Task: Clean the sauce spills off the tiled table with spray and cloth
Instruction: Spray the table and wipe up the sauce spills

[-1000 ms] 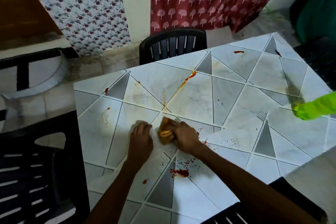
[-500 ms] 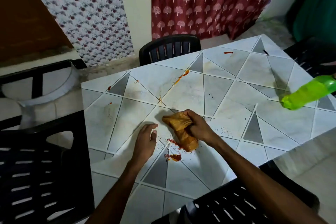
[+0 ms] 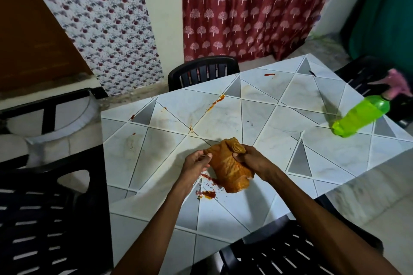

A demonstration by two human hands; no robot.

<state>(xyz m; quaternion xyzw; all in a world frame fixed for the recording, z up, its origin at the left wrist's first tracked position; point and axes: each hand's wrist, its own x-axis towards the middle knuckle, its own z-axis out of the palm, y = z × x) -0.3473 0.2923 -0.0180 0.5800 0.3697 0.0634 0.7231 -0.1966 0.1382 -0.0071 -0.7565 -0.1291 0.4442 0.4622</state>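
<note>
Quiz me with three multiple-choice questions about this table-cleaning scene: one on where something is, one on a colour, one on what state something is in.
1. Where is the green bottle?
A) on the tiled table, near its right edge
B) on a shelf
C) in a bucket

2. What colour is the cloth?
A) blue
B) white
C) orange

3. How is the cloth now?
A) spread flat on the table
B) bunched up, held by the left hand and the right hand
C) lying alone, untouched

Answers:
1 A: the bottle rests on the tiles at the right side.
2 C: the fabric is plainly orange.
3 B: both hands grip the crumpled cloth, just beyond a red sauce spill.
</note>
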